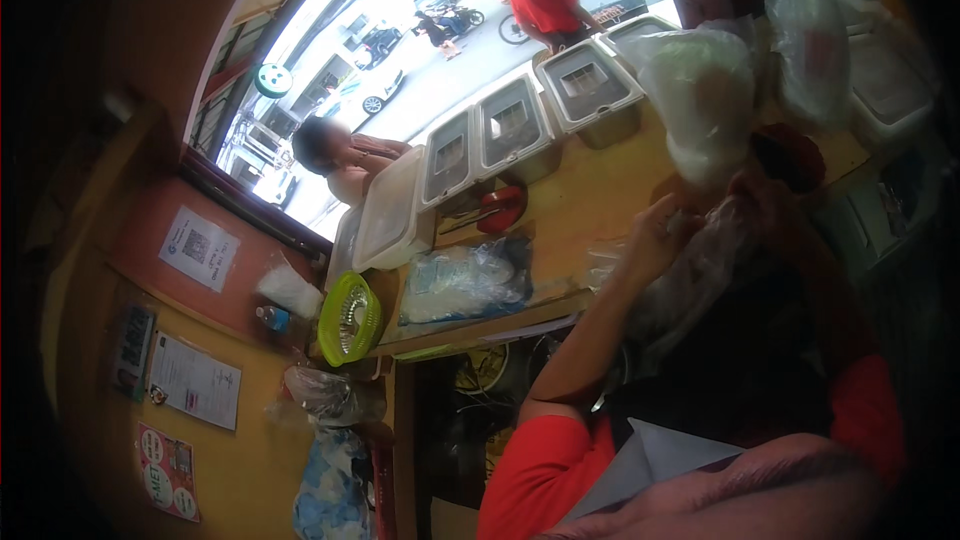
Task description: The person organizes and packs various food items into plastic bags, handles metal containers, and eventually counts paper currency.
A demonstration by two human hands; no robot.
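Observation:
My left hand (664, 234) pinches the upper part of a thin clear plastic bag (686, 289), which hangs down in front of my body. Close beside it, my right hand (761, 202) grips the same bag's other side; shadow hides part of its fingers. Just beyond both hands, a bulging translucent plastic bag (705, 90) stands at the counter, its contents blurred. A dark red, rounded object (791, 157) lies to the right of my hands. Flat clear plastic packs (469, 277) rest on the wooden counter (592, 187), left of my left arm.
Several lidded plastic bins (514, 124) line the counter's street side. Tongs lie by a red round item (502, 208). A green basket (350, 319) sits at the left end. One person (337, 157) leans at the opening; another in red (544, 4) stands outside. Another filled bag (810, 45) is right.

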